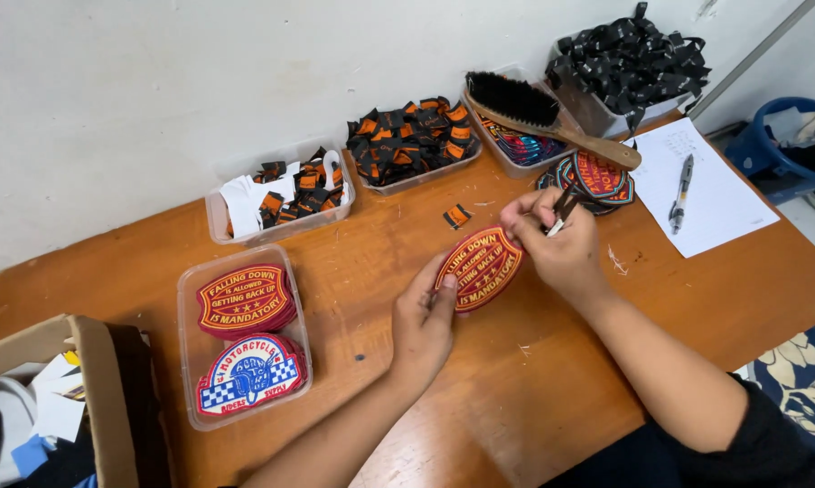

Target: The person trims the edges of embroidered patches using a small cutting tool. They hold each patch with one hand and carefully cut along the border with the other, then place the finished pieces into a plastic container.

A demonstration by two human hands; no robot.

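Both forearms reach over the tabletop (724, 298). Left hand (423, 321) pinches a red patch (480, 268) at its edge; right hand (557, 244) grips small snips (563, 210) at the top edge. A slip could nick the stitched border.

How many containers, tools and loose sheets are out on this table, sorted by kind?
Clear plastic tubs: 5, from the one with patches at the left to the one with black ribbon labels at the right.
Wooden brush: 1
Pen: 1
White paper sheet: 1
Small snips held in the right hand: 1
Red patch held in the left hand: 1
Total: 10
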